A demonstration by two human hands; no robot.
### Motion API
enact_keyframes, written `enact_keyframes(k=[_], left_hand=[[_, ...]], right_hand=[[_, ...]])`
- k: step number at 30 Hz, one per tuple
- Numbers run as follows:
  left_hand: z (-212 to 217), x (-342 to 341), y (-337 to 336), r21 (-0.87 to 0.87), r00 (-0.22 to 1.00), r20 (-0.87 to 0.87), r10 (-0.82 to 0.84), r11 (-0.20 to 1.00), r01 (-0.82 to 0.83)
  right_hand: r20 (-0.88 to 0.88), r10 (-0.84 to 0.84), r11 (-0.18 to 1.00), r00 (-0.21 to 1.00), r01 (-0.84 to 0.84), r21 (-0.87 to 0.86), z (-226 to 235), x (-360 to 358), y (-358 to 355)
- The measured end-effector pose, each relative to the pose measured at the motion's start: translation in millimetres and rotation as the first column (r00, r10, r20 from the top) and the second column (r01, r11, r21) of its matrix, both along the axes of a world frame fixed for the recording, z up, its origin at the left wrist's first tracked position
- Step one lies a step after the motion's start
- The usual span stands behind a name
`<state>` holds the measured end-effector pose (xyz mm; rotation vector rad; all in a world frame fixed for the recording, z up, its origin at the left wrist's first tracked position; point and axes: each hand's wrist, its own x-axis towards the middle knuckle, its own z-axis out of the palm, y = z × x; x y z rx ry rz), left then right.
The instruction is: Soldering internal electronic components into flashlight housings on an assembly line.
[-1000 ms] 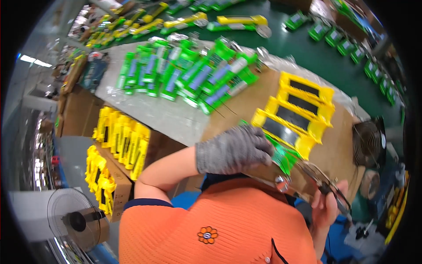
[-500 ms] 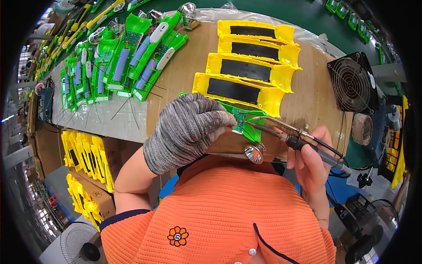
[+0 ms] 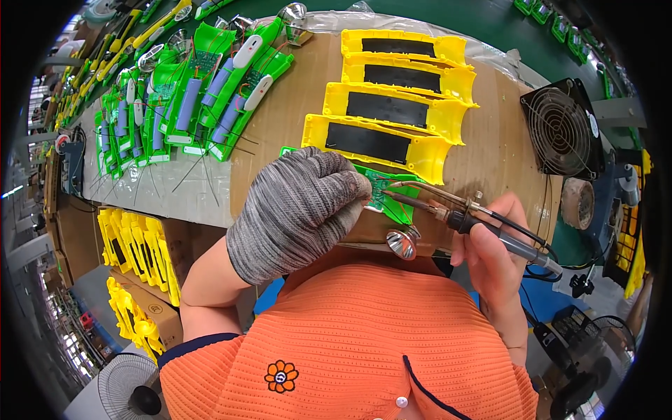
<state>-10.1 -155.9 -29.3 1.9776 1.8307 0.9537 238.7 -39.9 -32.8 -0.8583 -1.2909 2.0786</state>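
My left hand, in a grey knitted glove, rests over a green plastic flashlight housing. Its fingertips are pinched together beside the small green circuit board; what they hold is hidden. In my bare right hand is a soldering iron with a thin metal tube fixed alongside it. The iron's tip and the tube's end meet at the board. From the near end of the housing a round silver reflector hangs on thin wires at the table's front edge.
Several yellow shell halves with black panels lie in a row beyond my hands. Green housings with purple cells and loose wires crowd the left. A black square fan and a tape roll stand right. Boxed yellow parts sit lower left.
The iron's tip and tube have shifted slightly left and closer over the board. My left hand has moved slightly left, its fingertips still pinched.
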Motion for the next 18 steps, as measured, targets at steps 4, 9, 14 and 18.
enact_keyframes(k=[4, 9, 14, 18], left_hand=[[9, 7, 0, -0.075, 0.991, -0.068, 0.113, 0.990, -0.118], [11, 2, 6, -0.138, 0.995, -0.085, 0.048, 0.989, -0.059], [17, 3, 11, -0.192, 0.992, -0.116, 0.043, 0.979, -0.065], [17, 2, 13, -0.211, 0.992, -0.118, 0.033, 0.976, -0.058]], right_hand=[[0.054, -0.006, 0.998, 0.999, 0.003, 0.062, 1, -2, 0], [0.037, 0.068, 0.997, 0.997, -0.069, 0.028, 2, -3, 3], [0.082, 0.083, 0.996, 0.993, -0.085, 0.021, 7, -6, 1], [0.113, 0.100, 0.994, 0.989, -0.104, 0.027, 10, -9, 3]])
